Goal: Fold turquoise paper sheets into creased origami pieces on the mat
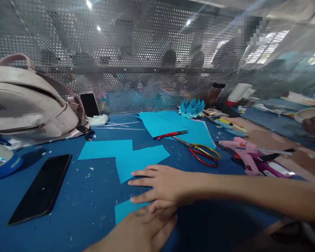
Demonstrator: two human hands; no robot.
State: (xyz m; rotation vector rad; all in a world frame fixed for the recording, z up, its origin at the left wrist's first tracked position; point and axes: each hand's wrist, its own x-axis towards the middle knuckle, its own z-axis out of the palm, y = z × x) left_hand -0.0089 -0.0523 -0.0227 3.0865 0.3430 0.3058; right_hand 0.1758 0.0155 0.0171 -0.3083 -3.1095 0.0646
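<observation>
Blue bench (76,196), right hand (157,183) and left hand (141,229) lay spread flat on small blue paper (124,211), scissors (199,150) just past them

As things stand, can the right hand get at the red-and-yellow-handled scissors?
Probably yes: the right hand lies flat on blue paper, and the red-and-yellow-handled scissors lie just beyond it with only bare blue table between.

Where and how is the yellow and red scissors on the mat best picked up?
Take the scissors by the finger loops, coming from above on the right. They lie flat and slightly open, loops toward the pink glue gun, blades pointing left toward the blue paper.
</observation>
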